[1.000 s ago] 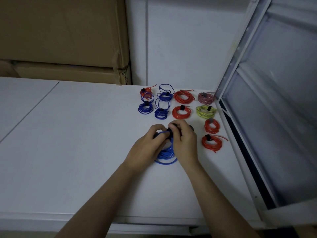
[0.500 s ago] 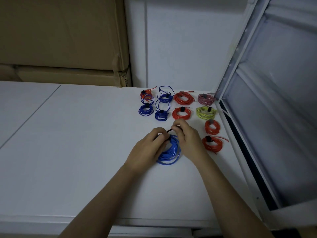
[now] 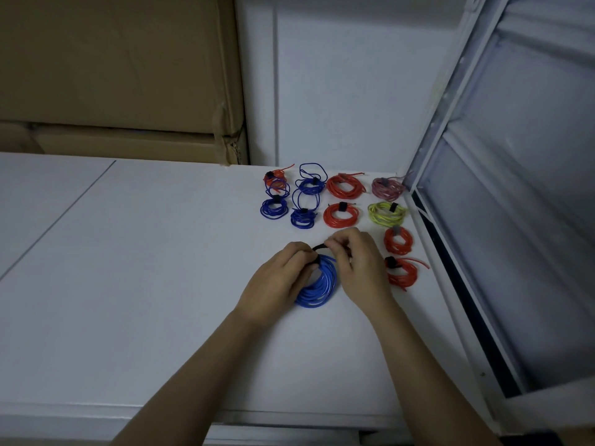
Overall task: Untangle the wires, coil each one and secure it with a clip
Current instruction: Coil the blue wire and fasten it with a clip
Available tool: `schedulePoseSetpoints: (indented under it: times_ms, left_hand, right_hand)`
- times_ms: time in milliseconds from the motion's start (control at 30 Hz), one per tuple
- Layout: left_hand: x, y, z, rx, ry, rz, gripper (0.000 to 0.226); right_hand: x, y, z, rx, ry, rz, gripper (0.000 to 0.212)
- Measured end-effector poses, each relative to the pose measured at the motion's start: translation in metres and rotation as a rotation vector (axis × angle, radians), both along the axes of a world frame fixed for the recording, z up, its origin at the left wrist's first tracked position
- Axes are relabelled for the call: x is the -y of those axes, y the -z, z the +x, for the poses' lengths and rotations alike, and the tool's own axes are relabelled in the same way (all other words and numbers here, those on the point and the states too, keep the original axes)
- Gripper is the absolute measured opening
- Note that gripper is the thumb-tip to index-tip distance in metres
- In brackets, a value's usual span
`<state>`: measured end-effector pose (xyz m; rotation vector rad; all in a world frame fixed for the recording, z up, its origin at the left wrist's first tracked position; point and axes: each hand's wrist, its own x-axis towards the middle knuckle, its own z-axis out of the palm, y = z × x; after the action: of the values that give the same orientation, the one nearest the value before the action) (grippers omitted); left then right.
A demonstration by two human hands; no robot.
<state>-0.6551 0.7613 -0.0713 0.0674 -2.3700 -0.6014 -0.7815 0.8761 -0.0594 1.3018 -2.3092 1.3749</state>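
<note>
Count: 10 wire coils on the white table (image 3: 145,284). 1 light-blue coil (image 3: 318,286) in the hands near mid-table; 9 finished ones in a block behind it, twd the far right corner. Of those: 4 dark-blue coils (image 3: 274,209) in the left 2 columns, the far-left one tangled w/ a bit of orange; 4 red coils (image 3: 340,215), 2 in the middle column, 2 down the right edge; 1 pink coil (image 3: 387,188) at the far right; 1 yellow-green coil (image 3: 386,214) just in front of it. Most carry a small dark clip.

Left hand (image 3: 277,281) grips the light-blue coil's left side, fingers curled round it. Right hand (image 3: 360,268) pinches the black strap (image 3: 318,249) at the coil's top, strap arching betw. both hands.

Vs 0.5 s ago: hands and coil sit in much the same spot; strap now stands up as a clearer loop. Finished coils unmoved.

Wires: thin, glossy plastic-coated, wound in flat round rings; dark-blue ones looser, w/ stray loops. Table matte, smooth. Brown cardboard boxes (image 3: 112,75) w/ taped seam behind, left. White metal-framed panel (image 3: 483,156) leans at right.
</note>
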Motion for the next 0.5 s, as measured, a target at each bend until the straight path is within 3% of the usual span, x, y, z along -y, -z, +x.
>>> schedulePoseSetpoints:
  times_ms: [300,500]
  left_hand:
    - [0.000,0.000,-0.002,-0.005,-0.004,0.028,0.015]
    - [-0.002,-0.004,0.000,0.080,-0.093,0.346,0.011]
  right_hand:
    - [0.016,-0.014,0.004,0.060,-0.100,-0.049,0.018]
    - [0.014,0.004,0.020,-0.092,-0.042,-0.186,0.023]
